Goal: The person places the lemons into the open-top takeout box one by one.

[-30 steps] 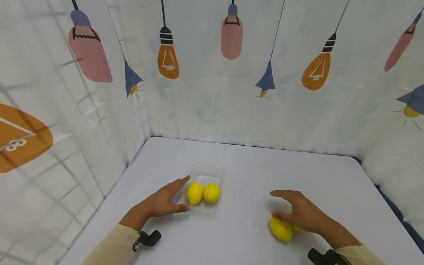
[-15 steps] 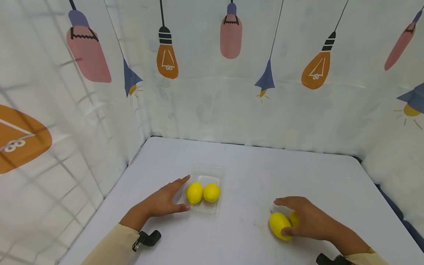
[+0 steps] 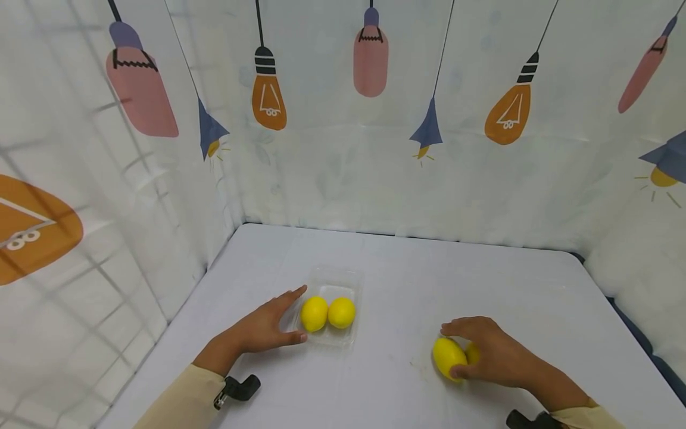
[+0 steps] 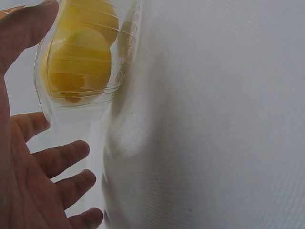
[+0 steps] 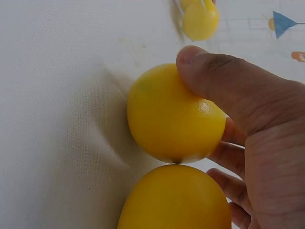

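On the right of the head view, my right hand (image 3: 498, 354) grips a yellow lemon (image 3: 447, 356). In the right wrist view the thumb (image 5: 202, 71) lies over this lemon, with the other fingers curled behind it. A second lemon (image 5: 176, 202) sits beside it on the table, partly hidden by the hand in the head view. My left hand (image 3: 262, 328) is spread at the left side of a clear plastic tray (image 3: 334, 290), thumb and index finger at its edge. Two more lemons lie side by side in the tray, a left one (image 3: 314, 314) and a right one (image 3: 342, 313).
The table (image 3: 396, 274) has a white cover. Behind it and at the left hang pale curtains (image 3: 343, 179) printed with lamps and bulbs. Faint small marks (image 3: 420, 363) show on the cover left of the gripped lemon.
My right hand has come down around the left lemon of the right pair, its thumb shifting onto it. The lemon has moved slightly away from me. The left hand has stayed by the tray.
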Demonstrator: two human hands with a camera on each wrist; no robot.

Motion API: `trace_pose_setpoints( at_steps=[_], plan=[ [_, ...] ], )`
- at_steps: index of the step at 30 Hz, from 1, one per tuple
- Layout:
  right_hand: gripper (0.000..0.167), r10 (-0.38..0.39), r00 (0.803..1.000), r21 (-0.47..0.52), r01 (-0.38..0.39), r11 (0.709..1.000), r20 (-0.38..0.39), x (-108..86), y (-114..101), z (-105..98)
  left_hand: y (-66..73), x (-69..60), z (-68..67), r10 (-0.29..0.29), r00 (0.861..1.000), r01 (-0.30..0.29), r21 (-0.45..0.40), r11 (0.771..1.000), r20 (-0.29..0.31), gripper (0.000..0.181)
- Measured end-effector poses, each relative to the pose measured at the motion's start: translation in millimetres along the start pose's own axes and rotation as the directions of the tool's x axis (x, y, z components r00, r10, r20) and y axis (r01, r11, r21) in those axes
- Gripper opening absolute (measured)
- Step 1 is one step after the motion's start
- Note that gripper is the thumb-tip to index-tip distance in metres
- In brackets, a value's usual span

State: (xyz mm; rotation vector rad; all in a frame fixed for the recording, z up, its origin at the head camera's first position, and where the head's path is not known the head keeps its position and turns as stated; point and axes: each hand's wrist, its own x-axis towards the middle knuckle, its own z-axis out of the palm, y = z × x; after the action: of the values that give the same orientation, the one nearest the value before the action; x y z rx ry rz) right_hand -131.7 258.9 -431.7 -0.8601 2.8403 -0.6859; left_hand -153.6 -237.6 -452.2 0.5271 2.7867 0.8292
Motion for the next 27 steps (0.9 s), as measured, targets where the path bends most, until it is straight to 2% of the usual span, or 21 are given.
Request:
trace_pose_setpoints(
  at_steps=[7,12,16,21,27],
  plan=[
    [0.069,0.019,0.999,-0.013,-0.020,1.000,-0.028,5.2,-1.9,3.0,-1.3,0.1,1.4,-0.001,1.000,0.001,-0.006,1.000,-0.001,0.103],
    [0.067,-0.014,0.998,-0.029,0.012,1.000,-0.059,8.0,-2.0,5.1,-2.3,0.7,1.6,0.002,1.000,-0.002,-0.005,1.000,-0.002,0.103],
    [0.062,-0.020,0.999,-0.031,0.018,0.999,-0.051,8.8,-2.5,6.3,-3.5,1.2,2.2,0.008,1.000,-0.008,-0.003,1.000,-0.005,0.102],
    [0.070,0.026,0.999,-0.041,-0.027,0.999,-0.029,7.3,-5.7,6.1,-4.0,1.4,2.9,0.008,1.000,-0.008,0.003,1.000,-0.008,0.103],
    [0.075,0.019,1.000,-0.077,-0.020,0.997,-0.017,7.4,-6.7,6.2,-2.6,1.1,1.7,0.003,1.000,-0.003,0.004,1.000,-0.002,0.103]
  ],
)
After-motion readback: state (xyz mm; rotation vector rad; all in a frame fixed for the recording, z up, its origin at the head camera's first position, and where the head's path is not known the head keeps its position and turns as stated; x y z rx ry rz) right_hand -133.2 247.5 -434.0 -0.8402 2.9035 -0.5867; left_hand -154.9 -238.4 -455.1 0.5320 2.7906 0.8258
